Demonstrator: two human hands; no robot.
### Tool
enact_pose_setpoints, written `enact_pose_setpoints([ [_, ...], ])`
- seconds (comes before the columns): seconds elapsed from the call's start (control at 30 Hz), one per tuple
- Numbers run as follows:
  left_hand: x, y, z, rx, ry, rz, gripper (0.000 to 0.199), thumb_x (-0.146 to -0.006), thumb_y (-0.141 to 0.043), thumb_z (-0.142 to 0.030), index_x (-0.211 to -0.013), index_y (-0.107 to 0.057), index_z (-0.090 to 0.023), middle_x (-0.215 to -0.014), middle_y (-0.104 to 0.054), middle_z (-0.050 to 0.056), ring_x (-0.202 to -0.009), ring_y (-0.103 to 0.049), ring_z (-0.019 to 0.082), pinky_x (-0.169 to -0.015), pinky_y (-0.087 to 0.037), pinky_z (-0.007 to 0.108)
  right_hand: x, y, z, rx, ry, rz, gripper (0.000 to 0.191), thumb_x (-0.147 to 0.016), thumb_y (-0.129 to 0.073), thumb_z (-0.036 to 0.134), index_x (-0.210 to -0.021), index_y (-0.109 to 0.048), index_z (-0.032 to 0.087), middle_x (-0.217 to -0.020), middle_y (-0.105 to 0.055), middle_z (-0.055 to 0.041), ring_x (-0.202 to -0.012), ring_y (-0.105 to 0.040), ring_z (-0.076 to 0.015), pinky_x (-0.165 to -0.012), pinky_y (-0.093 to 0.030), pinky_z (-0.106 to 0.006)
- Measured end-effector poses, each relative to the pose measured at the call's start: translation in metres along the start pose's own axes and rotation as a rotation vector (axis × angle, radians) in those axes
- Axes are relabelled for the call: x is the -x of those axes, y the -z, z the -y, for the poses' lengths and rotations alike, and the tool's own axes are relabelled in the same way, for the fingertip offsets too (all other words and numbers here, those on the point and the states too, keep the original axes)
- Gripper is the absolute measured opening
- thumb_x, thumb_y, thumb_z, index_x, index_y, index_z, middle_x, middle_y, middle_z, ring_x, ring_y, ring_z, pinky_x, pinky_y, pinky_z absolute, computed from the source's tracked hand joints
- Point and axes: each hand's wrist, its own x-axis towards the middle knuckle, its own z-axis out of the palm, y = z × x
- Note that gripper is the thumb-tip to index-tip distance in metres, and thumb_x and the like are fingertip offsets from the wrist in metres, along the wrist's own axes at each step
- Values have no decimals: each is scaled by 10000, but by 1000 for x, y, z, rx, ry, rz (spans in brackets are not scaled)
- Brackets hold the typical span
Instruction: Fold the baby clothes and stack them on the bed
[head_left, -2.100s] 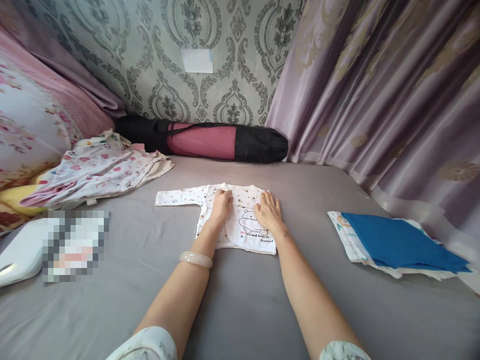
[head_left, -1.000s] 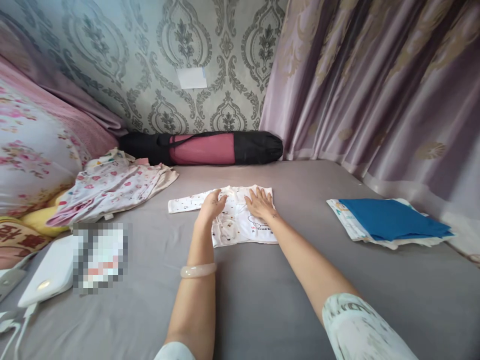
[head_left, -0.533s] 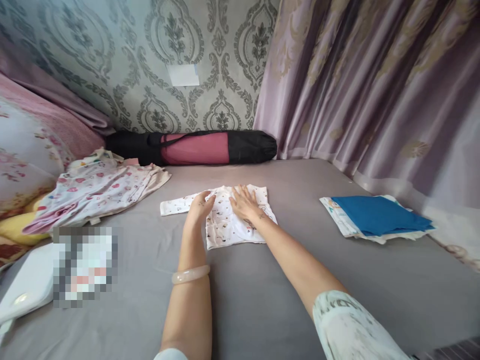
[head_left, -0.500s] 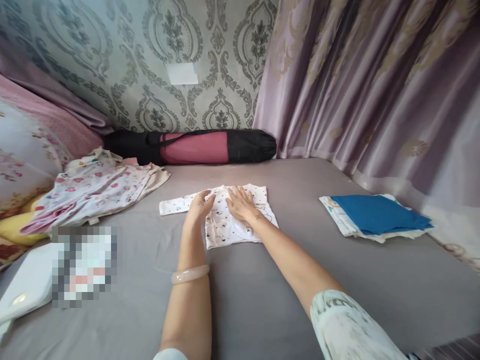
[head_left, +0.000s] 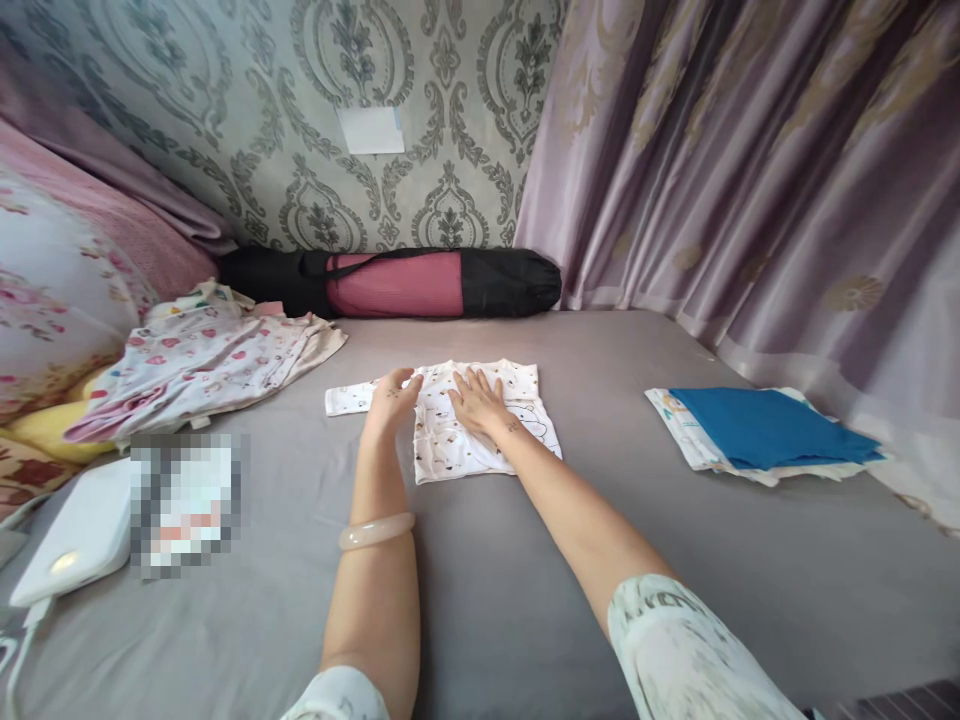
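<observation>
A small white long-sleeved shirt with a scattered print and a cartoon outline lies partly folded on the grey bed sheet. One sleeve sticks out flat to the left. My right hand rests on the shirt's body, palm down, fingers spread. Where the sleeve meets the body is my left hand, seen from its thumb side. Its thumb and forefinger stand slightly apart, while the other fingers are mostly hidden. A pale bangle circles the left forearm.
To the right lies a stack of folded clothes with a blue cloth on top. Printed clothes are heaped at left, above a white power bank with a cable and a blurred-out item. A black and pink rolled bag lies along the wall.
The camera view has shifted slightly. My left hand has moved a little to the left along the sleeve. The right hand stays flat on the shirt.
</observation>
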Motion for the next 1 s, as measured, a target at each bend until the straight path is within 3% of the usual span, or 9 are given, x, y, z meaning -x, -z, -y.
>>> enact_pose_setpoints([
  [0.17, -5, 12, 11, -20, 52, -89, 414, -812, -582, -358, -1141, -644, -113, -1122, -682, 162, -1050, -641, 263, -905, -477, 354, -6, -4, 6, 46, 35, -34, 659, -988, -186, 405, -1520, -186, 16, -1604, -124, -136, -1479, -24, -225, -1177, 44, -415],
  [0.3, -10, 25, 15, -165, 155, -203, 378, -846, -542, -313, -1151, -632, -110, -1150, -660, 177, -1079, -622, 276, -915, -467, 364, -7, -13, 7, 66, 34, -27, 665, -984, -198, 402, -1510, -213, -5, -1602, -131, -145, -1477, -46, -243, -1183, -9, -397],
  [0.53, -7, 37, 16, -407, 414, -602, 386, -869, -520, -298, -1208, -563, -118, -1316, -508, 235, -1273, -436, 383, -982, -387, 506, -6, -14, 6, 92, 40, -32, 675, -980, -201, 404, -1511, -202, -13, -1601, -124, -150, -1476, -56, -254, -1182, -26, -403],
  [0.6, -8, 35, 19, -431, 494, -665, 419, -862, -523, -302, -1225, -534, -93, -1343, -475, 247, -1282, -412, 391, -988, -376, 504, -5, -14, 6, 97, 47, -30, 681, -979, -196, 407, -1511, -197, -17, -1602, -119, -152, -1476, -53, -258, -1181, -24, -405],
  [0.73, -13, 29, 27, -536, 541, -669, 459, -834, -552, -291, -1218, -515, -42, -1332, -474, 267, -1264, -414, 382, -988, -371, 470, -5, -13, 6, 113, 42, -7, 685, -975, -192, 408, -1515, -183, -13, -1604, -106, -148, -1476, -49, -260, -1179, -27, -409],
  [0.87, -19, 28, 34, -579, 526, -664, 375, -826, -544, -258, -1161, -555, -91, -1301, -517, 243, -1235, -444, 377, -959, -377, 477, -9, -8, 7, 127, 28, 46, 689, -972, -211, 406, -1516, -173, -15, -1605, -84, -155, -1476, -52, -268, -1175, -44, -424],
  [1.0, -23, 30, 41, -505, 499, -650, 275, -793, -540, -219, -1043, -616, -134, -1233, -584, 241, -1215, -473, 396, -949, -362, 516, -18, 1, 10, 115, 64, 2, 630, -969, -247, 378, -1462, -341, -2, -1576, -217, -179, -1459, -142, -286, -1168, -32, -466],
])
